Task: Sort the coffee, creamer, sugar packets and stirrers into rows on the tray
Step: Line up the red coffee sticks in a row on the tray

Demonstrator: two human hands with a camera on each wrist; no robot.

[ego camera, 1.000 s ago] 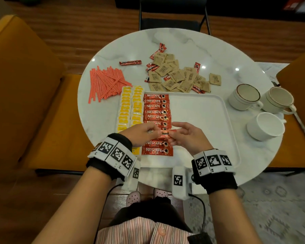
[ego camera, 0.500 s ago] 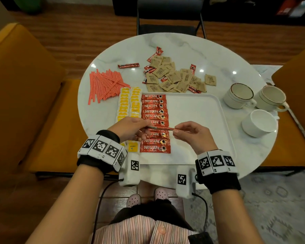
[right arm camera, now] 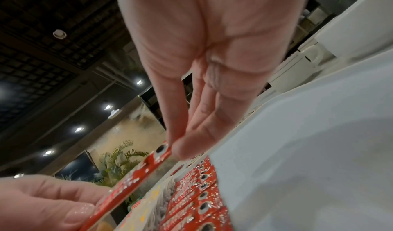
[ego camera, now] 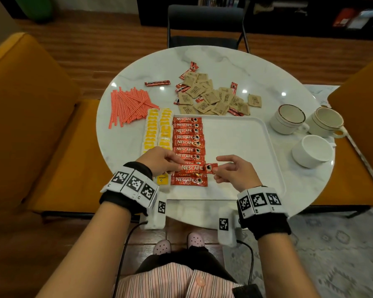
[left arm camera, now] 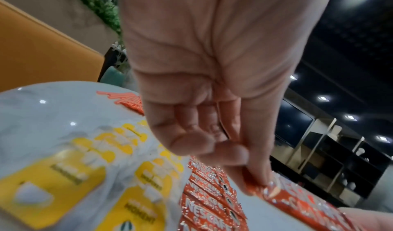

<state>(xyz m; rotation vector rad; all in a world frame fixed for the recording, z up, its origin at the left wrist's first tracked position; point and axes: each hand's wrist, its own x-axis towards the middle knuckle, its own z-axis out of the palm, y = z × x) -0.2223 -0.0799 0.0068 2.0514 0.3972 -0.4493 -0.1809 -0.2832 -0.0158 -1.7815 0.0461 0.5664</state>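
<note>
Over the tray's (ego camera: 267, 134) coffee row (ego camera: 188, 143), I pinch a sachet (ego camera: 197, 168) reading NESCAFÉ CLASSIC: left hand (ego camera: 159, 161) on its left end, right hand (ego camera: 233, 172) on its right.

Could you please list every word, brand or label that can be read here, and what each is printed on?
"NESCAFE CLASSIC": on the red coffee stick held by the left hand and right hand, and on the coffee row in the tray.
"MOMENT": on the yellow creamer packets; their smaller print is blurred.
Brown sugar packets: print too small to read.
Wrist bands: square code marks, no words.
</note>
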